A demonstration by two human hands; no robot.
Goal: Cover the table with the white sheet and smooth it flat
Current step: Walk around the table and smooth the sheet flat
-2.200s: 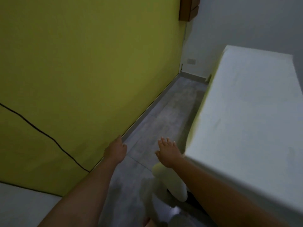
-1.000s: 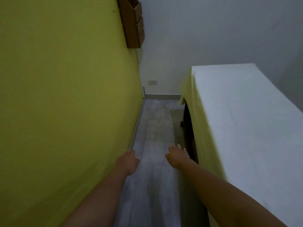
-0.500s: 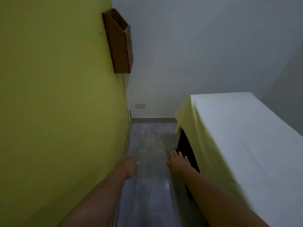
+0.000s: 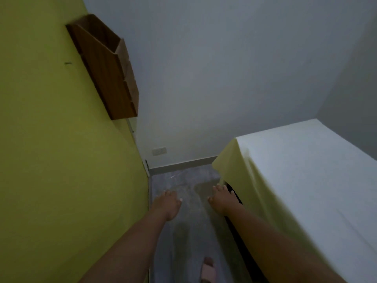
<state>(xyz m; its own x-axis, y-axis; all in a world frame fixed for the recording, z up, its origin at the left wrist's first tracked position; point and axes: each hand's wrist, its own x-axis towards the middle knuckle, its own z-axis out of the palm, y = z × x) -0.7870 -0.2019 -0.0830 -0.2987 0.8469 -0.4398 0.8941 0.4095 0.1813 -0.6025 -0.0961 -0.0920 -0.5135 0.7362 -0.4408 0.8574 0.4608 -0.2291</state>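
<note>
The white sheet (image 4: 306, 176) lies over the table on the right, its top smooth, its left side hanging down to a loose far corner (image 4: 219, 166). A dark gap of the table (image 4: 234, 199) shows under the hanging edge. My right hand (image 4: 221, 198) hovers open just left of that edge, fingers spread, holding nothing. My left hand (image 4: 168, 203) is open too, out over the floor, apart from the sheet.
A narrow grey floor aisle (image 4: 183, 231) runs between the yellow-green wall (image 4: 61, 160) and the table. A brown wooden shelf box (image 4: 106, 70) sticks out from that wall. A wall socket (image 4: 159, 151) sits low on the grey far wall. A pink slipper (image 4: 208, 270) is below.
The view has swung from the floor and near corner to look up along the aisle. Both hands stay open and held out, the right one now closer to the sheet's hanging edge.
</note>
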